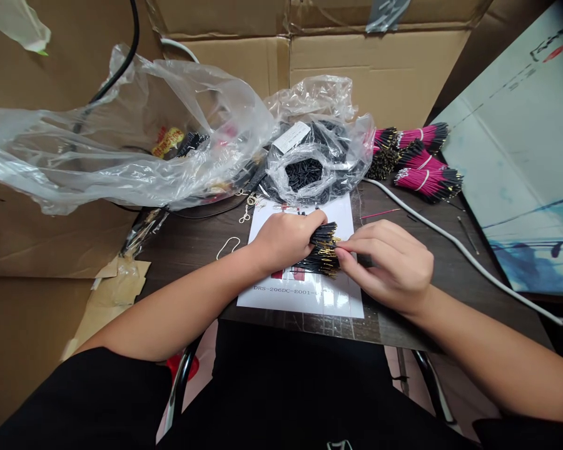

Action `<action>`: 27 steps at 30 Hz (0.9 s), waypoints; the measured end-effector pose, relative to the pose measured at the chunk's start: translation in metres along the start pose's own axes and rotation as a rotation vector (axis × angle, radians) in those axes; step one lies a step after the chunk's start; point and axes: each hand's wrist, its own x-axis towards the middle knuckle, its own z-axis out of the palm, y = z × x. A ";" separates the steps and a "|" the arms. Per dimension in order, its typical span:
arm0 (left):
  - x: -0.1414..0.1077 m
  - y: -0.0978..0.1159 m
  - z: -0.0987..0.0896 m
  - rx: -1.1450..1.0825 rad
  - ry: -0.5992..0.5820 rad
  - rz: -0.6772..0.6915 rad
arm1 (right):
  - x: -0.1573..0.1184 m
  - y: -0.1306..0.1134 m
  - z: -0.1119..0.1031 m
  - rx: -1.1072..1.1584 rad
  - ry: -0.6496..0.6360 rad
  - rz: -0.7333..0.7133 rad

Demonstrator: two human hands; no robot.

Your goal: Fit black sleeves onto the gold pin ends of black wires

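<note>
My left hand [288, 239] is closed around a thick bundle of black wires [316, 259] whose gold metal tips point to the right. Part of the bundle is hidden behind the fingers. Thumb and forefinger of my right hand [389, 259] are pinched together at the gold ends, on what looks like one wire's tip; the exact piece is mostly covered. Beneath both lies a glossy printed sheet [300, 303] with pictures and lettering. Just beyond it, an open plastic bag [326, 164] shows many short black sleeves [304, 173] through its mouth.
Tied bundles of pink wires [425, 178] with black, gold-tipped ends lie at the back right. A white cable [455, 240] crosses the table's right side. Crumpled clear plastic [169, 131] spreads at the left. Rubber bands [246, 209] lie near the sheet. Cardboard walls [380, 75] stand behind.
</note>
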 end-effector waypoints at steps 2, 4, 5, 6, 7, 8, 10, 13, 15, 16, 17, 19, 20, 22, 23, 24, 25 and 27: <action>0.000 0.001 0.000 0.004 -0.008 0.005 | -0.001 0.000 0.000 -0.023 0.000 -0.013; -0.001 0.001 0.000 0.002 -0.016 0.008 | -0.003 0.001 0.000 -0.042 -0.003 -0.024; -0.001 0.002 0.000 0.001 -0.020 0.008 | -0.003 0.001 0.000 -0.048 -0.009 -0.028; -0.001 0.002 0.000 0.000 -0.024 0.007 | -0.004 0.001 0.000 -0.052 -0.013 -0.031; -0.001 0.002 -0.001 -0.002 -0.028 0.005 | -0.005 0.001 0.000 -0.054 -0.013 -0.035; -0.001 0.003 -0.001 -0.005 -0.032 0.002 | -0.005 0.001 0.000 -0.059 -0.010 -0.039; -0.001 0.003 -0.002 -0.015 -0.038 -0.001 | -0.006 0.001 0.000 -0.075 0.010 -0.064; 0.000 0.004 -0.003 -0.025 -0.044 -0.007 | -0.007 0.001 0.000 -0.116 0.033 -0.116; 0.000 0.004 -0.004 -0.027 -0.046 -0.011 | -0.007 0.000 0.000 -0.134 0.034 -0.142; 0.000 0.004 -0.005 -0.028 -0.047 -0.013 | -0.008 0.000 0.000 -0.136 0.037 -0.154; -0.001 0.004 -0.005 -0.029 -0.047 -0.014 | -0.008 0.000 0.000 -0.135 0.041 -0.164; -0.001 0.004 -0.005 -0.031 -0.052 -0.013 | -0.009 0.001 0.000 -0.134 0.044 -0.178; -0.001 0.005 -0.006 -0.032 -0.055 -0.013 | -0.010 0.002 0.000 -0.135 0.042 -0.183; -0.001 0.005 -0.006 -0.035 -0.055 -0.014 | -0.012 0.004 0.001 -0.147 0.023 -0.191; -0.001 0.005 -0.005 -0.037 -0.051 -0.017 | -0.012 0.005 0.002 -0.157 0.011 -0.194; -0.001 0.005 -0.005 -0.039 -0.044 -0.023 | -0.013 0.005 0.004 -0.168 0.002 -0.198; -0.001 0.005 -0.005 -0.039 -0.035 -0.029 | -0.014 0.006 0.005 -0.179 -0.006 -0.199; -0.001 0.005 -0.004 -0.039 -0.021 -0.038 | -0.014 0.007 0.006 -0.194 -0.019 -0.206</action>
